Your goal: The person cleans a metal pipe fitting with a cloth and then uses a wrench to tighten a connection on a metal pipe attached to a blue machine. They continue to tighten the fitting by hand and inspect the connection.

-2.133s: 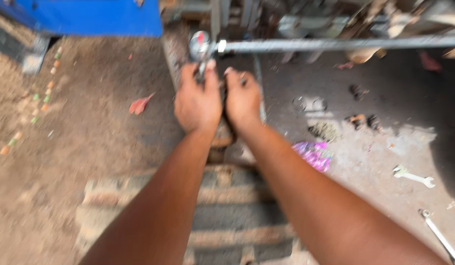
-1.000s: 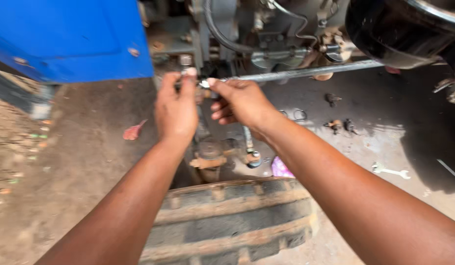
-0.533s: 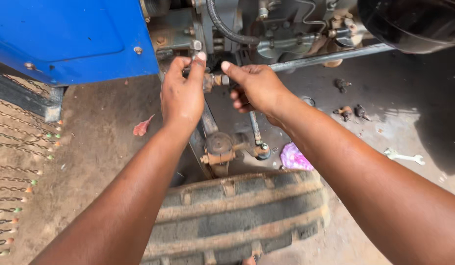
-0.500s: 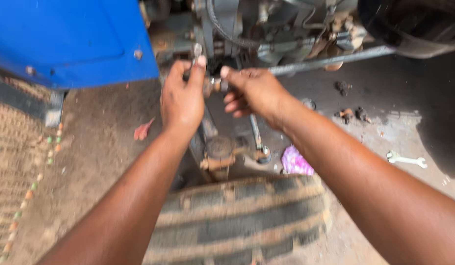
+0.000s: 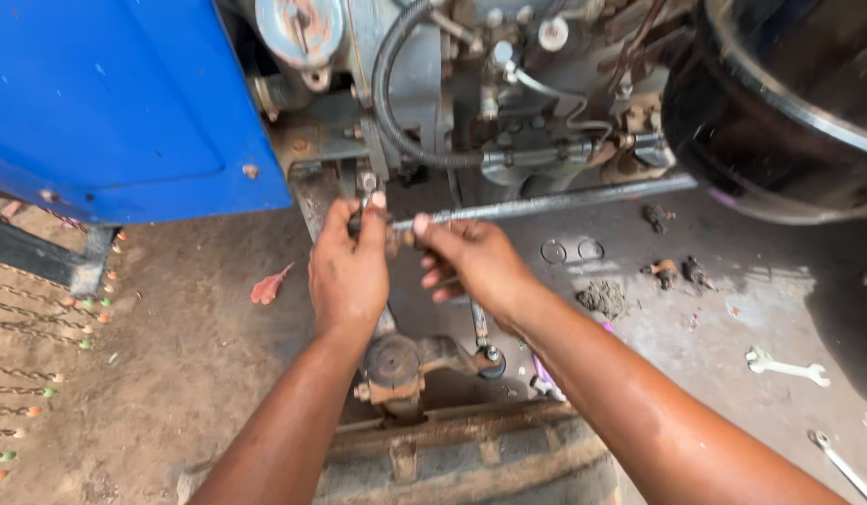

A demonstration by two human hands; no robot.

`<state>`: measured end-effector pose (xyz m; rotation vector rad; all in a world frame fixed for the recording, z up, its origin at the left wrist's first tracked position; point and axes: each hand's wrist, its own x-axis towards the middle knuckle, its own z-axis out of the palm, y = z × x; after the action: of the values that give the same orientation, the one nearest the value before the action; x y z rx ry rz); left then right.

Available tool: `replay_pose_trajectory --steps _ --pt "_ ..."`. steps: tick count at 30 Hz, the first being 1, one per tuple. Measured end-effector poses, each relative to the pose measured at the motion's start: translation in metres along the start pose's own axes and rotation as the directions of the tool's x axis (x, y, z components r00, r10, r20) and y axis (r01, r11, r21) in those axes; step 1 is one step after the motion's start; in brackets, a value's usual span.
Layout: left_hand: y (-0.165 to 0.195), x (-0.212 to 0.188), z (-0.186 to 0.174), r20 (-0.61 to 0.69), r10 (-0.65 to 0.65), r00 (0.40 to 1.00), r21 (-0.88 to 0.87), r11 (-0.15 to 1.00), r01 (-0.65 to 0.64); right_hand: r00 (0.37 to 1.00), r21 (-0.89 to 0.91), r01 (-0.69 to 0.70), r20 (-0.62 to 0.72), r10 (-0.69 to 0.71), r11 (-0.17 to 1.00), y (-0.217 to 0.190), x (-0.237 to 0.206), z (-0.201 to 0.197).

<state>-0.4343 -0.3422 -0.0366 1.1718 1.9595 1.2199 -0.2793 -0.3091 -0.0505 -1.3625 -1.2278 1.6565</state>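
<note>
We work at the near end of the long steel rod (image 5: 555,201), just under the blue panel (image 5: 115,103). Our left hand (image 5: 349,276) and right hand (image 5: 475,262) are both pinched on its end fitting, seemingly threading it; next calls for steady alignment.

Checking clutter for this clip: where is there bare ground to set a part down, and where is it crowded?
Bare dirt lies left of the left hand, between the blue panel and the red leaf. Concrete between the two rings and the wrench is partly free. It is crowded around both hands, the right hand included, at the rod and hoses.
</note>
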Motion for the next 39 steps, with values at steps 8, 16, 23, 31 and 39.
replay_pose_trajectory --steps 8,16,23,31,39 --pt "0.007 -0.010 0.001 -0.038 0.047 0.998 0.088 0.995 -0.044 0.988 -0.166 -0.139 0.050 0.149 0.976 -0.009 -0.003 -0.019" --pt "0.016 -0.011 0.000 0.003 0.015 1.000 0.087 0.996 -0.015 0.987 -0.010 0.112 0.117 -0.110 0.994 -0.004 -0.015 -0.014" --pt "0.015 -0.011 -0.001 0.003 0.071 0.998 0.123 0.990 -0.070 0.990 -0.132 -0.142 -0.015 0.142 0.981 -0.003 -0.007 -0.012" --pt "-0.005 -0.005 0.006 0.006 -0.031 0.999 -0.028 0.999 0.032 0.987 -0.159 0.121 0.125 -0.101 0.980 0.006 0.005 -0.015" --pt "-0.067 -0.001 0.047 -0.022 0.040 0.999 -0.218 0.975 -0.044 0.987 -0.236 -0.097 -0.150 0.062 0.967 0.025 0.019 0.001"
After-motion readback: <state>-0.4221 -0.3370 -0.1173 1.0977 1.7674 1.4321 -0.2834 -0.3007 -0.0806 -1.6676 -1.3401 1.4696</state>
